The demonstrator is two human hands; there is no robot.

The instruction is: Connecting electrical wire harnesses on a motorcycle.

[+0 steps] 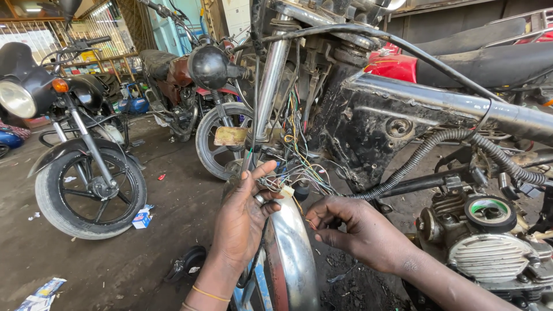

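While both hands work at the front of a stripped motorcycle, the left hand is raised with its fingers loosely curled around a thin cluster of coloured wires, thumb pointing up towards the chrome fork tube. A small cream plastic connector hangs at the end of those wires, just beside the left fingertips and above the curved chrome front mudguard. The right hand sits lower, fingers pinched narrowly near the mudguard's right edge; I cannot tell what, if anything, they hold. The tangled multicoloured wiring loom runs downward from the steering head, its long axis near vertical, ending between the hands. The connector lies up and left of the right hand, nearer the left one. A black corrugated hose sweeps off right.
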